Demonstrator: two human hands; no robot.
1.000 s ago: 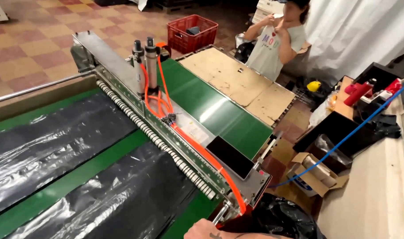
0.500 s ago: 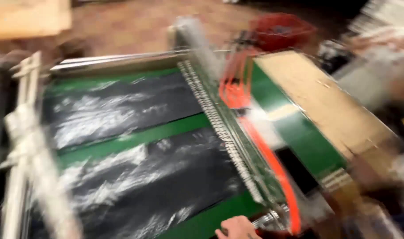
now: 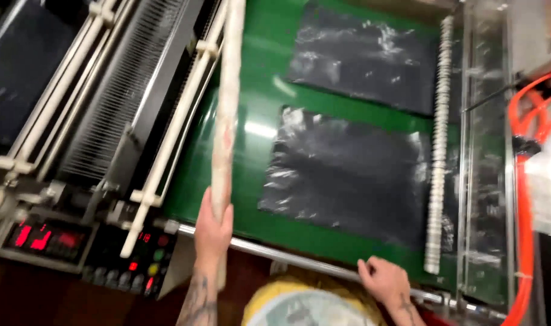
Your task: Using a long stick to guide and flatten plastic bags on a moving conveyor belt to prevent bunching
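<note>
- A person stands at the near edge of a bag-making machine, the left hand point(image 3: 212, 232) wrapped around the lower end of a long pale rod point(image 3: 227, 102) that slants up and away across the green conveyor belt point(image 3: 257, 145).
- The grip sits low on the rod, fingers closed round it; held there, the length appears free to reach over the belt while the forearm stays clear of the machinery.
- The right hand point(image 3: 384, 281) rests with fingers spread and empty on the metal rail point(image 3: 287, 256) along the belt's near edge, apparently as a brace.
- Two sheets of black plastic film lie flat on the belt: the nearer sheet point(image 3: 348, 175) just beyond the rail, the farther sheet point(image 3: 366, 54) above it with a green strip between them.
- A ribbed white roller point(image 3: 438, 145) runs along the right edges of the sheets, with a clear guard point(image 3: 483, 151) and orange hoses point(image 3: 522, 181) beyond it.
- To the left of the rod, white bars point(image 3: 179, 121) cross a bed of fine wires; a control panel point(image 3: 43, 235) with red lit digits and coloured buttons sits at the near left corner.
- No bin or box shows clearly; a round yellow-rimmed shape point(image 3: 299, 302) at the bottom edge is too blurred and cropped to identify, and its contents cannot be told.
</note>
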